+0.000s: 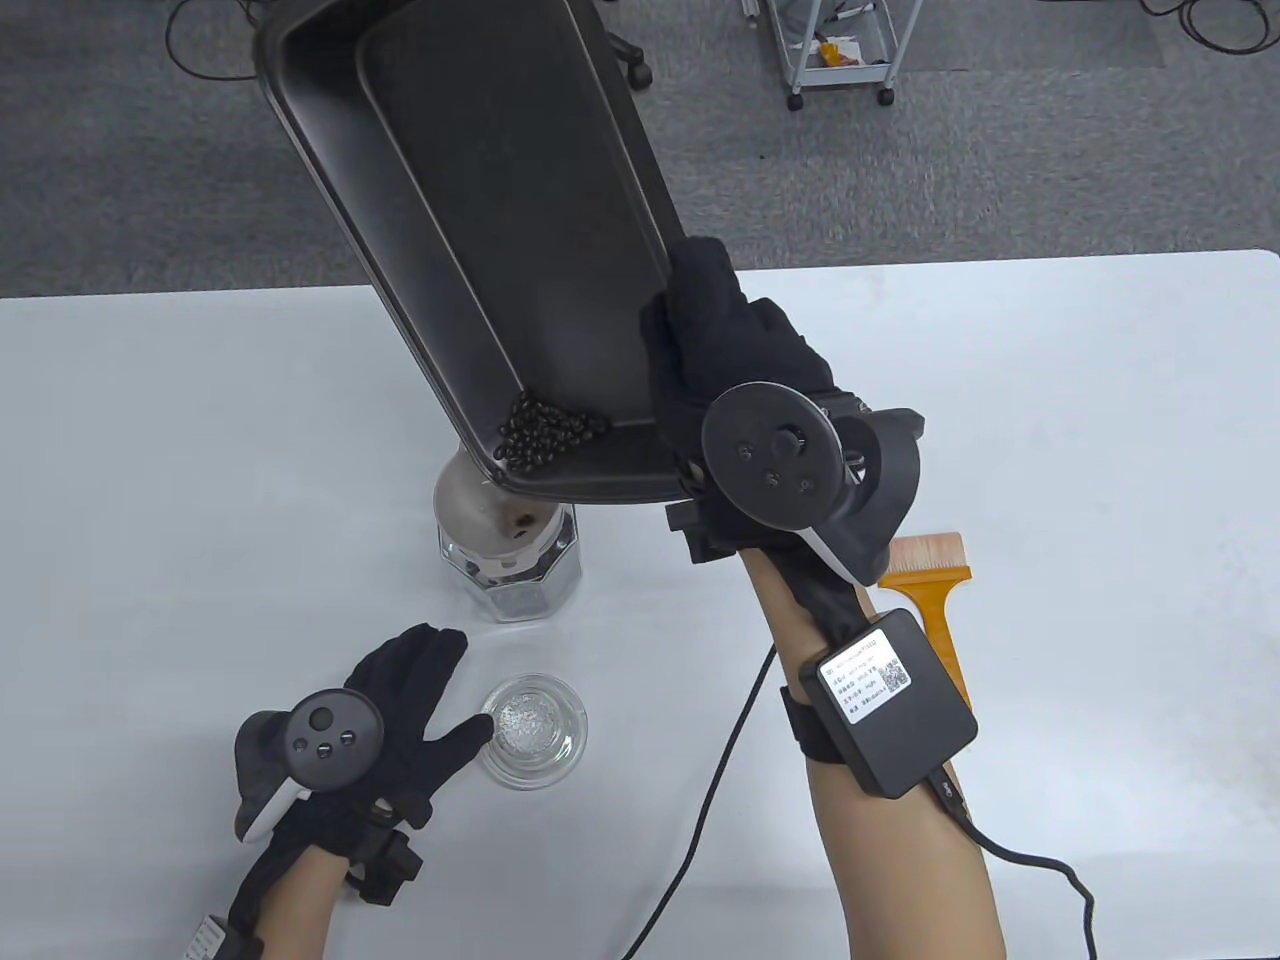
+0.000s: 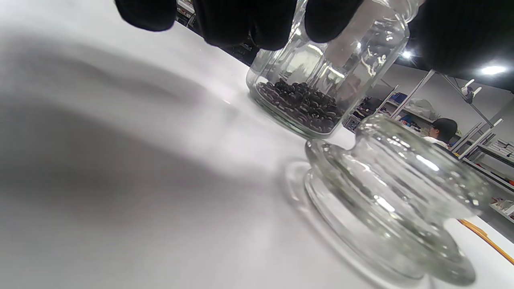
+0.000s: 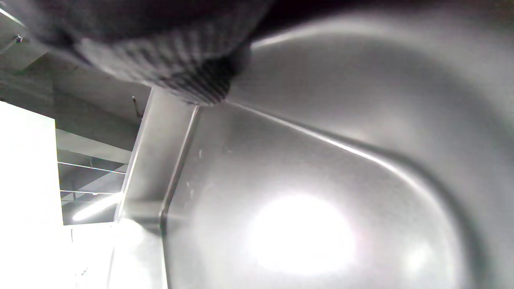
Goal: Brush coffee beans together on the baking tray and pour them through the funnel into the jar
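- Left hand (image 1: 400, 720) lay flat on the white tabletop (image 1: 1100, 450), grip wide and holding nothing, thumb tip touching or just short of the glass lid (image 1: 533, 730); contact hard to tell.
- Glass jar (image 1: 515, 565) stood just beyond that hand, a layer of beans already on its bottom in the left wrist view, with the funnel (image 1: 480, 500) seated in its mouth.
- Baking tray (image 1: 470, 230) was held steeply tilted above the jar, its low corner over the funnel rim; coffee beans (image 1: 548, 432) sat heaped in that corner, not yet over the lip.
- Right hand (image 1: 730, 370) gripped the tray's near right edge, grip closed on the rim; right wrist view showed little beyond the tray's shiny underside.
- Likely risks: corner overhanging the funnel's edge rather than its centre, so beans could spill past onto the tabletop; jar left unsteadied, so a knock from the tray could tip funnel or jar; a sudden steeper tilt could send the whole heap at once and clog the funnel neck.
- Orange-handled brush (image 1: 935, 590) lay on the tabletop beside the right forearm, partly hidden by it.
- Black cable (image 1: 720, 770) trailed across the tabletop between the arms; nothing blocked the pour path itself.
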